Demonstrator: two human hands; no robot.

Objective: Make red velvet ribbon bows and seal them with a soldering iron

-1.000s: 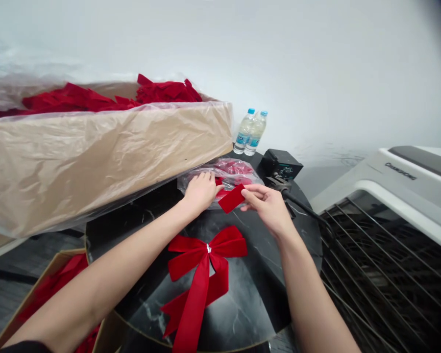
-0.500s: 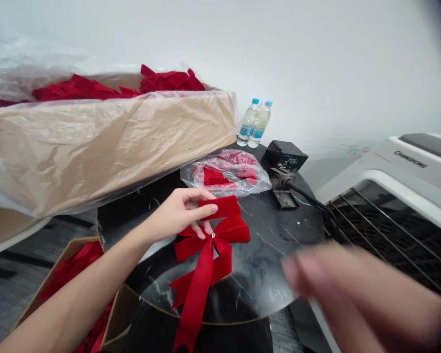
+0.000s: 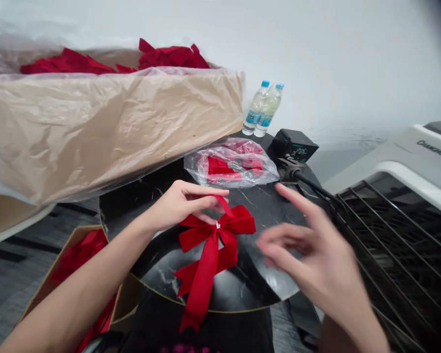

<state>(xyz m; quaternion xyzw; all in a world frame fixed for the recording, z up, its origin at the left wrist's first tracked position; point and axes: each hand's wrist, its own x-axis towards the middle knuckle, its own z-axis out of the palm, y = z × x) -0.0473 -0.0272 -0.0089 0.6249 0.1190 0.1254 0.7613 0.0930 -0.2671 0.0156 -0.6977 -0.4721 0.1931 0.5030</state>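
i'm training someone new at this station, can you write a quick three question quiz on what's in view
1. What does the left hand pinch?
a) a bottle
b) a red strip
c) a power cord

2. True or false: the two bottles have blue caps.

3. Fill in the blank: the red bow rests on a round, dark ____.

Key: 1. b; 2. true; 3. table

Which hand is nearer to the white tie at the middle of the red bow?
Left. The left hand is right by the white tie, fingertips almost on it; the right hand hovers off to its right.
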